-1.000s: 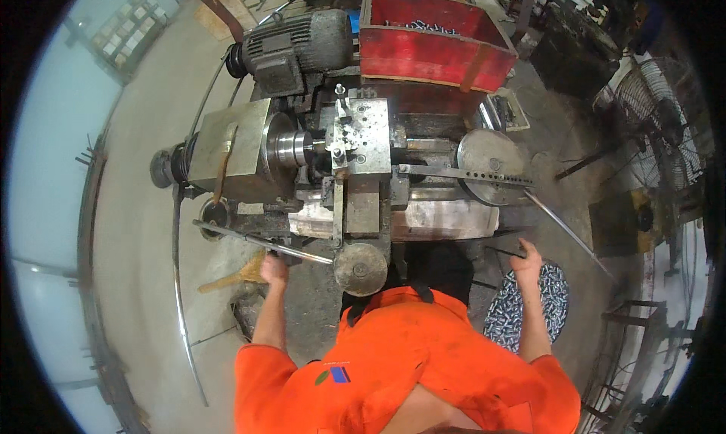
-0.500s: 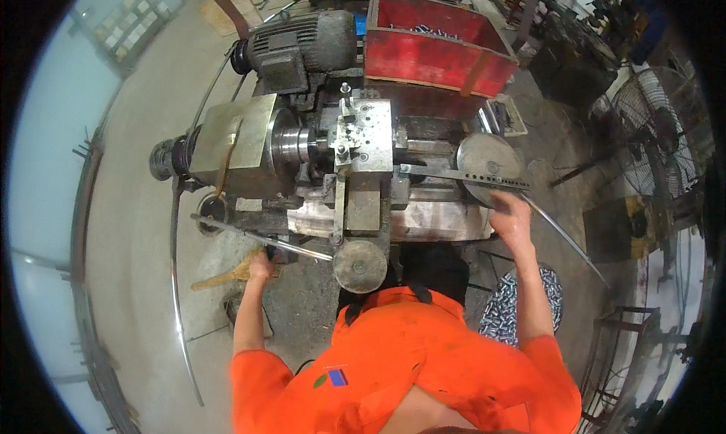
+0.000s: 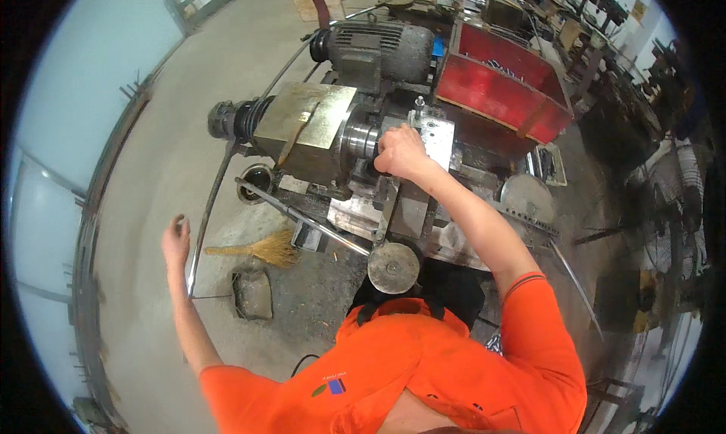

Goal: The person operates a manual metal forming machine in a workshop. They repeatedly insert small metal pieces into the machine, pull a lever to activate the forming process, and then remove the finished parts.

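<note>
My right hand [image 3: 401, 151] reaches over a small lathe, its fingers bent down between the round steel spindle nose [image 3: 360, 141] and the tool block [image 3: 437, 137]. What those fingers grip is hidden beneath the hand. Out to the left, away from the machine, my left hand [image 3: 176, 245] is raised over the floor with curled fingers. A small dark spot shows at its fingertips, too small to name. Below my right forearm sits a round grey disc [image 3: 393, 268] on the lathe's front. Another disc [image 3: 527, 198] is at its right end, beside a perforated bar.
Behind the lathe are a motor [image 3: 386, 52] and a red bin [image 3: 484, 86] with small metal parts inside. A long metal handle [image 3: 302, 216] slants across the front left. A straw broom [image 3: 261, 249] and a square container [image 3: 252, 295] are on the floor. A fan [image 3: 673, 181] stands right.
My right hand has left the right-hand disc and moved across to the spindle. The left hand has swung outward to the left from beside the handle. The view has shifted too.
</note>
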Action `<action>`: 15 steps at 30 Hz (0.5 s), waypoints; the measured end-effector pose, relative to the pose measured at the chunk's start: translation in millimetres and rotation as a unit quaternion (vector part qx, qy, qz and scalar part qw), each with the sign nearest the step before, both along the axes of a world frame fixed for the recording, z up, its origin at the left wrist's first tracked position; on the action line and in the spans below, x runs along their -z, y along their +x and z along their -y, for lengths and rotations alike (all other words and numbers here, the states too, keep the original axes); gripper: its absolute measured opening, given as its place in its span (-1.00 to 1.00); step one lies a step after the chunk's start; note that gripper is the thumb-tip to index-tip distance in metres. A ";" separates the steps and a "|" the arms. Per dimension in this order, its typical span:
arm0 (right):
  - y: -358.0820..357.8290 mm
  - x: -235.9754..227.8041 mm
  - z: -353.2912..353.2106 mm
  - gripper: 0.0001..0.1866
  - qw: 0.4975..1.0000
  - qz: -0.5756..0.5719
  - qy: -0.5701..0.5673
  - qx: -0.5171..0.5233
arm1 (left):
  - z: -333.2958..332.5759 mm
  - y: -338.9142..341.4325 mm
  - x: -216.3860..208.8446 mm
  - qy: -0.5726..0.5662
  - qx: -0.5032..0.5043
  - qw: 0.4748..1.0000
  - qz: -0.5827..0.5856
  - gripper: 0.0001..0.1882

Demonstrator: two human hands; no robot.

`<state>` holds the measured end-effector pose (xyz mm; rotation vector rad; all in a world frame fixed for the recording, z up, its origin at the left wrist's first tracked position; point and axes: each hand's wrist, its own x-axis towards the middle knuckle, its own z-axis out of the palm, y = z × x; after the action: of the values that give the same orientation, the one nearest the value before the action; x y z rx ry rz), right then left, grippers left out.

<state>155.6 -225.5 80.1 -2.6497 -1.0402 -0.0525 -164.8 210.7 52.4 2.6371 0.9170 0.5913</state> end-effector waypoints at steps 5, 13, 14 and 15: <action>7.3 14.1 -10.3 -0.77 0.998 0.035 0.033 -0.027 | -9.2 -52.9 60.1 -0.246 -0.229 0.936 -0.109 -0.40; 10.8 22.0 -10.2 -0.77 0.997 0.020 0.035 -0.072 | 133.5 -25.8 31.5 -0.037 -0.214 0.964 -0.152 -0.39; 9.4 19.3 -9.2 -0.77 0.997 0.024 0.035 -0.068 | 155.6 -20.3 28.5 -0.023 -0.205 0.965 -0.160 -0.40; 9.0 16.2 -5.7 -0.77 0.997 0.029 0.037 -0.062 | 166.3 -16.3 28.5 -0.006 -0.193 0.967 -0.166 -0.41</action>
<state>164.6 -219.8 64.0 -2.5262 -1.1948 -0.1410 -181.2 44.4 23.9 2.6052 1.5489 0.2195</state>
